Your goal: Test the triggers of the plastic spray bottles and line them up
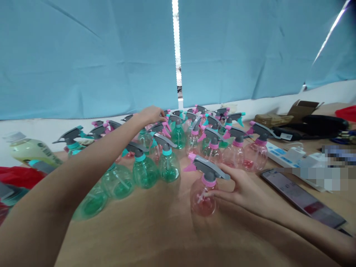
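Note:
In the head view, my right hand (pixel 241 189) is wrapped round the near pink spray bottle (pixel 204 202), thumb across its front. This bottle stands upright on the table, with a grey and pink trigger head and a little liquid at the bottom. My left hand (pixel 151 115) reaches over to the back of the bottle group. Its fingers are bent down and closed beside a pink nozzle; what they hold is hidden. Under and beside my left forearm stand several green spray bottles (pixel 145 172), and more pink spray bottles (pixel 256 155) stand beyond my right hand.
A phone (pixel 303 198) and a white power strip (pixel 283 157) lie at the right. Behind them are an opened cardboard box (pixel 302 110) and a black strap-like item (pixel 322 126). A yellowish bottle (pixel 30 150) and red plastic (pixel 23 177) are at the left. A blue curtain (pixel 111 55) hangs behind.

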The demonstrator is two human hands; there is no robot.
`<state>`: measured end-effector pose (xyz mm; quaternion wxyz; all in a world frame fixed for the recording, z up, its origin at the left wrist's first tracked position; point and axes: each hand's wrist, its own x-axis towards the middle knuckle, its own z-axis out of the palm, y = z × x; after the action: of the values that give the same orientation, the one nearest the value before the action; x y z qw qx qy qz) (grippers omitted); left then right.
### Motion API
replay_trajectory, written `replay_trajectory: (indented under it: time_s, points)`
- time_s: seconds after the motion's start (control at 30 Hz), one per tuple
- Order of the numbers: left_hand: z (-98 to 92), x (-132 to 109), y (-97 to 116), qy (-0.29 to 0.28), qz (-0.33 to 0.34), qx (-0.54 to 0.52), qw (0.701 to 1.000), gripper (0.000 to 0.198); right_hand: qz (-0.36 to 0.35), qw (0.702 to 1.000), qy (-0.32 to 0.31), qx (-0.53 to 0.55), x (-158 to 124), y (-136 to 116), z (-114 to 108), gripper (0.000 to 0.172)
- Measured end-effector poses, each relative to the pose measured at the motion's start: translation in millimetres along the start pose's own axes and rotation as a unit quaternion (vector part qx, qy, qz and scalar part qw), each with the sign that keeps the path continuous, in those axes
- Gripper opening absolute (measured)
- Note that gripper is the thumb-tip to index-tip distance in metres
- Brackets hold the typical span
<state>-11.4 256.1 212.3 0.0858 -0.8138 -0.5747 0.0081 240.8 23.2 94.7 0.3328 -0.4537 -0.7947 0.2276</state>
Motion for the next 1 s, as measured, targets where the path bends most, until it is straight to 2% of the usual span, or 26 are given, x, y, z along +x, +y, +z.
replay_trajectory:
  time_s: [0.17,0.3,0.4,0.5,0.6,0.67,0.73,0.8,0.9,1.0]
  points:
    - [-13.6,-17.5,-4.6,0.043,0.02,-0.001,0.999,0.054,-0.027,0.999,0.03,0.013,4.2,8.7,7.8,0.028]
    - [-31.5,-44.7,-1.9,0.082,0.049,-0.005,0.995,0.052,-0.039,0.998,0.05,0.01,13.9,20.3,18.1,0.03]
    - [-40.4,-73.3,11.6,0.11,0.073,-0.012,0.991,0.047,-0.036,0.997,0.07,0.0,20.7,26.3,25.6,0.033]
    - [-37.3,-110.8,34.1,0.153,0.12,-0.041,0.98,0.04,-0.033,0.997,0.074,-0.01,24.6,28.2,29.2,0.038]
    - [-18.7,-154.2,60.7,0.196,0.18,-0.11,0.958,0.036,-0.05,0.997,0.064,-0.003,25.7,24.6,26.5,0.032]
    - [2.4,-181.0,77.6,0.192,0.183,-0.17,0.949,0.033,-0.055,0.996,0.063,-0.003,24.9,19.7,22.0,0.029]
    - [29.0,-201.0,92.2,0.164,0.158,-0.236,0.945,0.036,-0.058,0.997,0.058,-0.005,23.1,14.0,17.2,0.027]
    - [58.4,-212.1,104.3,0.138,0.132,-0.3,0.935,0.05,-0.063,0.997,0.048,-0.002,20.2,9.1,13.4,0.027]
    - [98.1,-215.6,119.5,0.108,0.089,-0.396,0.908,0.082,-0.062,0.997,0.036,0.005,14.5,5.4,10.2,0.029]
    - [122.6,-213.7,132.5,0.1,0.066,-0.478,0.87,0.093,-0.056,0.998,0.032,-0.001,8.8,5.6,8.1,0.03]
